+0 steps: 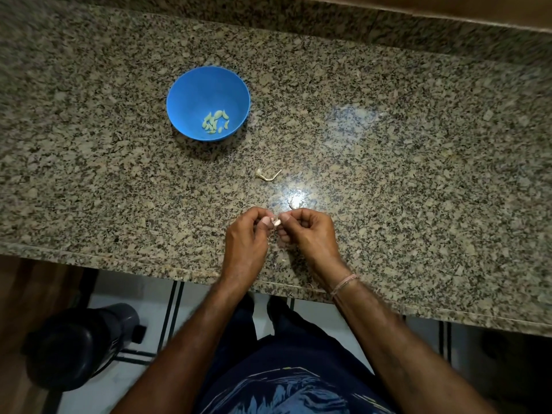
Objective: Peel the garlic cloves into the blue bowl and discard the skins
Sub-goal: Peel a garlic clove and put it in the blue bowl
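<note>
A small pale garlic clove (276, 222) sits between the fingertips of both hands, just above the counter near its front edge. My left hand (246, 243) pinches its left end. My right hand (307, 234) pinches its right end with thumb and curled fingers. The blue bowl (191, 85) stands on the counter to the far left of my hands and holds several peeled cloves (215, 122). A dry garlic stem piece (268, 175) lies between the bowl and my hands. A thin skin scrap (291, 204) lies just beyond my right fingers.
The speckled granite counter (418, 174) runs across the whole view, with its front edge just below my wrists. A dark bin (80, 345) stands on the floor at the lower left. A wooden ledge (448, 10) borders the counter's back.
</note>
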`<state>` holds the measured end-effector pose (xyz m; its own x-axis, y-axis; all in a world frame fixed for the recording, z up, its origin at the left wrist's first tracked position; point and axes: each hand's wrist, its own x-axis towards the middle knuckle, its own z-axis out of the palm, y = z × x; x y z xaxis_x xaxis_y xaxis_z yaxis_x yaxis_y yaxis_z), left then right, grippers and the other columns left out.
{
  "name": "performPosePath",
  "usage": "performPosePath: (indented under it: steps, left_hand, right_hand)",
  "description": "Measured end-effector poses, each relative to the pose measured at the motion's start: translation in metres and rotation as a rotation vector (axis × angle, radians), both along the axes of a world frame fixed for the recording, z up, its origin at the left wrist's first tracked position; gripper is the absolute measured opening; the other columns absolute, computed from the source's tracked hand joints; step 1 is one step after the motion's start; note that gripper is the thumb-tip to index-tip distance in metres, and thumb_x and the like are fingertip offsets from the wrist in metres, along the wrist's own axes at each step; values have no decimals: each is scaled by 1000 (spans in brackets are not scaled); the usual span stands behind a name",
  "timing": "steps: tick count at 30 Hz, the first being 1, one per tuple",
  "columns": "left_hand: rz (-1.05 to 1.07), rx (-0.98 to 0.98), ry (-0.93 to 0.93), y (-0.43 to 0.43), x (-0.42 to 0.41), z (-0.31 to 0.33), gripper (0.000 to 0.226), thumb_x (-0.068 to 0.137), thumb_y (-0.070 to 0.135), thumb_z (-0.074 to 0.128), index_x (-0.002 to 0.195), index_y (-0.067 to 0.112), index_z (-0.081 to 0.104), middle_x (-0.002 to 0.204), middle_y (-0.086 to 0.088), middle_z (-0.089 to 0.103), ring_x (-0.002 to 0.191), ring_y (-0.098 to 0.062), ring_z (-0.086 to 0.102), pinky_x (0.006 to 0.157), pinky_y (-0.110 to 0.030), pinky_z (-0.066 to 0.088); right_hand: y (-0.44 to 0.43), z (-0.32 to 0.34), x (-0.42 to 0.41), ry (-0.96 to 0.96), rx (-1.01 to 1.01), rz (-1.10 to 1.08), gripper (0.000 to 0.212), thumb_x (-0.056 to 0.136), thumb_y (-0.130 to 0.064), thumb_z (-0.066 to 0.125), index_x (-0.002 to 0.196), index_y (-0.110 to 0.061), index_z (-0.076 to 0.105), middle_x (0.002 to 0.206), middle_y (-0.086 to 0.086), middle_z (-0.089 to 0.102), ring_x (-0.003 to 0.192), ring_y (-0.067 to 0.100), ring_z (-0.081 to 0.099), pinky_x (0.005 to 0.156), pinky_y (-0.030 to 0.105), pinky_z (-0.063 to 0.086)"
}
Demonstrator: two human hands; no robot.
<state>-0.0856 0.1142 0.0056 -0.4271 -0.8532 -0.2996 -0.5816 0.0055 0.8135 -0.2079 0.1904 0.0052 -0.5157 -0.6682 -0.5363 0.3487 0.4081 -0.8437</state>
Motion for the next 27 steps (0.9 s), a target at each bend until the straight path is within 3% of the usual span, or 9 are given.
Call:
performPosePath:
  steps: [4,13,18,22,27]
  left_hand:
    - [101,122,92,-1,2,2,12,98,21,70,110,24,75,99,10,76,91,-8,71,82,-32,63]
    - [194,310,234,-2,-3,5,11,95,28,76,102,19,78,93,-2,80,93,-25,76,91,-49,62]
    - [285,381,252,-1,-8,6,10,97,21,71,103,16,77,96,-4,78,94,-21,74,89,-38,61]
    - [313,496,327,-1,-8,6,11,95,15,73,105,10,77,94,-5,78,84,-11,70,74,-21,55]
    - [370,618,406,-4,-5,1,16,93,14,76,107,6,77,92,-8,75,81,-14,65,71,-23,54]
  right_hand:
    - [-3,3,-4,-106,-28,-78,16,95,-12,73,102,2,71,85,10,76,74,18,72,71,27,62]
    - [-4,3,-2,-71,-78,-117,11,95,-10,73,103,-1,71,93,10,77,82,17,75,77,26,61]
    - [-2,2,-2,-46,-116,-72,15,91,-3,76,105,2,70,103,16,76,92,23,76,82,30,62]
    - [-1,0,-3,3,-141,-45,12,91,-1,76,101,-1,70,103,14,76,98,25,76,88,38,63]
    - [-1,-3,-4,51,-148,-19,11,90,-3,78,98,-3,71,103,14,76,101,27,75,93,47,62]
